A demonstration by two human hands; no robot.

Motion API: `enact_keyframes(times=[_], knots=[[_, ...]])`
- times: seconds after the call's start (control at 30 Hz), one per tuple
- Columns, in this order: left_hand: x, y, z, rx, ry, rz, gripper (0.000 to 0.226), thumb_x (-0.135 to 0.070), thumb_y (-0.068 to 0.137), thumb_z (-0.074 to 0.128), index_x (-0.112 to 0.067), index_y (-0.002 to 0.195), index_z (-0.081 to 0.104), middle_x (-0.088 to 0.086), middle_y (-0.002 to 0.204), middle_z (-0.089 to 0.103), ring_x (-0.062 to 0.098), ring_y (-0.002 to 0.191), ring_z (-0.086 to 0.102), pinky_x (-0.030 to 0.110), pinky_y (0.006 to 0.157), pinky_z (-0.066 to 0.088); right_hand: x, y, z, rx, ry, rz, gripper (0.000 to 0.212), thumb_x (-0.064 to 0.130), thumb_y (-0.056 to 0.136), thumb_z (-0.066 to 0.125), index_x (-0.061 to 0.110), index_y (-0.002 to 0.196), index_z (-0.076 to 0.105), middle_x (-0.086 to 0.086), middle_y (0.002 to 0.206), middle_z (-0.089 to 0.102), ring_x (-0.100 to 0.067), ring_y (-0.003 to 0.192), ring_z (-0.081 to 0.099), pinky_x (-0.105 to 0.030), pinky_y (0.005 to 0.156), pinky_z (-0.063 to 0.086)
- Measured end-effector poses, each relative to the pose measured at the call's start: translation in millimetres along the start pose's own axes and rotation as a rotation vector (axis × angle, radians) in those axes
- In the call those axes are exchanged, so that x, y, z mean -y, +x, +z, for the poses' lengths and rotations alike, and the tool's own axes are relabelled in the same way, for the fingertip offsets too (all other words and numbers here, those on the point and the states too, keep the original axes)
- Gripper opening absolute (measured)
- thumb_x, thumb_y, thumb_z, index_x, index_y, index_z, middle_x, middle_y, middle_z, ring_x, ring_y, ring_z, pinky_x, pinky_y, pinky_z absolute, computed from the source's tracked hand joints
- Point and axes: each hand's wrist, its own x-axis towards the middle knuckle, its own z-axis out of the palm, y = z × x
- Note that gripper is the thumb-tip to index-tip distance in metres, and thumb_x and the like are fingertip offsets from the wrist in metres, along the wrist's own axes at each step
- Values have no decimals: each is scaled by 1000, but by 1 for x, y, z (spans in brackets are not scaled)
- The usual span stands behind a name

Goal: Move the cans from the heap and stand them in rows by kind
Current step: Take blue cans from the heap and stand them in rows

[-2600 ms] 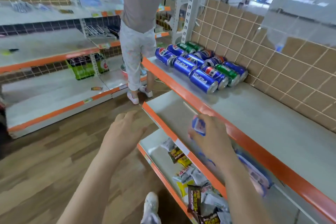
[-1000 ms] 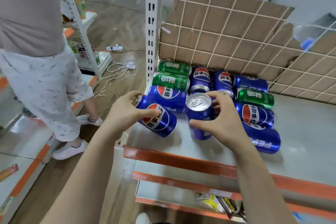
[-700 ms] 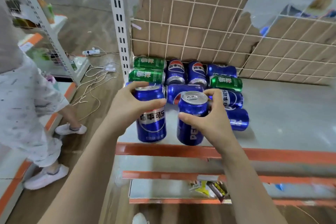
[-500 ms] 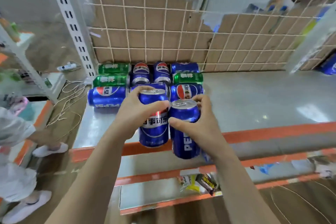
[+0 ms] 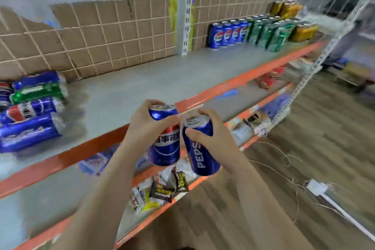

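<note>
Grey metal forms the long shelf (image 5: 142, 87), edged in orange, with a cardboard backing (image 5: 101, 32) behind a wire grid. At its left end lies the heap (image 5: 32, 111): several blue cans and at least one green one on their sides, piled together; motion blur hides the exact count. Well apart, at the far right end against the backing, the sorted stock stands upright: a blue row (image 5: 227, 34), green rows (image 5: 267, 32) just beside it, and gold cans (image 5: 300, 30) beyond.

Between the two ends, out in front of the orange edge and above the lower shelves, the person carries two more. The left hand (image 5: 146, 128) is wrapped around the left can (image 5: 165, 148), blue with Chinese lettering, thumb across its front. The right hand (image 5: 213, 138) grips the right can (image 5: 199, 150), blue and marked PEPSI, fingers curled round its side. Both cans are roughly upright, the right one tipped a little, and so close together that it is hard to tell whether they touch.

The task looks well underway but not finished. The rows are established by kind, this pair appears bound for the blue row, and a fair number of cans are left in the heap, green among them, calling for more trips.
</note>
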Motion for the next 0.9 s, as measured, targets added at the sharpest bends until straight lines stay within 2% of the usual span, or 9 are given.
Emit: enact_keyframes(times=[0.13, 0.27, 0.4, 0.47, 0.57, 0.7, 0.77, 0.83, 0.9], knots=[[-13, 13, 67, 79, 4, -11, 49, -18, 61, 83, -23, 101, 55, -3, 90, 65, 15, 77, 63, 27, 63, 48, -24, 3, -69, -141, 15, 67, 48, 32, 79, 73, 29, 118, 47, 2, 119, 58, -18, 109, 56, -38, 95, 46], [-27, 40, 120, 131, 33, -9, 40, -17, 61, 82, -27, 89, 55, 0, 88, 66, 19, 76, 64, 28, 62, 48, -44, 24, -121, -269, 42, 79, 44, 27, 78, 73, 28, 115, 50, 2, 117, 59, -15, 104, 57, -20, 81, 46], [-39, 82, 173, 119, 0, 1, 33, -17, 70, 79, -26, 82, 50, -5, 82, 62, 6, 61, 61, 18, 50, 48, -62, 58, -162, -355, 62, 90, 44, 23, 75, 76, 23, 111, 52, 5, 109, 57, -11, 97, 57, -10, 72, 42], [-44, 109, 198, 130, -8, -1, 33, -24, 69, 80, -26, 83, 50, -4, 87, 62, 10, 68, 62, 24, 57, 48, -70, 82, -182, -385, 56, 97, 40, 24, 75, 76, 26, 106, 52, 10, 104, 57, -8, 94, 58, -13, 74, 43], [-53, 156, 234, 146, -53, -15, 34, -25, 67, 81, -26, 84, 51, 0, 92, 64, 16, 73, 62, 29, 63, 49, -78, 123, -215, -404, 32, 110, 39, 24, 76, 75, 22, 107, 52, 4, 106, 61, -8, 92, 59, -19, 70, 43], [-72, 217, 273, 172, -98, -74, 56, -38, 41, 86, -27, 85, 53, -1, 93, 65, 20, 80, 66, 39, 72, 56, -82, 185, -253, -407, -4, 125, 51, 35, 66, 77, 22, 108, 52, 0, 109, 62, -12, 96, 60, -25, 79, 48], [-82, 247, 288, 182, -78, -58, 53, -30, 51, 88, -24, 90, 53, -5, 88, 62, 11, 73, 62, 29, 63, 52, -83, 217, -268, -407, -16, 124, 50, 39, 63, 75, 25, 105, 53, 3, 105, 64, -14, 96, 61, -29, 84, 49], [-91, 272, 297, 176, -19, -25, 49, -21, 63, 85, -23, 97, 50, -12, 83, 54, 0, 69, 52, 19, 57, 42, -87, 245, -280, -391, 12, 107, 38, 29, 72, 78, 28, 100, 52, 7, 99, 64, -9, 89, 62, -21, 77, 49], [-94, 293, 302, 170, 15, -5, 48, -19, 63, 85, -23, 96, 50, -10, 84, 54, 2, 72, 53, 20, 59, 43, -91, 268, -286, -374, 42, 95, 35, 21, 77, 75, 27, 101, 51, 10, 97, 62, 1, 82, 59, -10, 67, 45]])
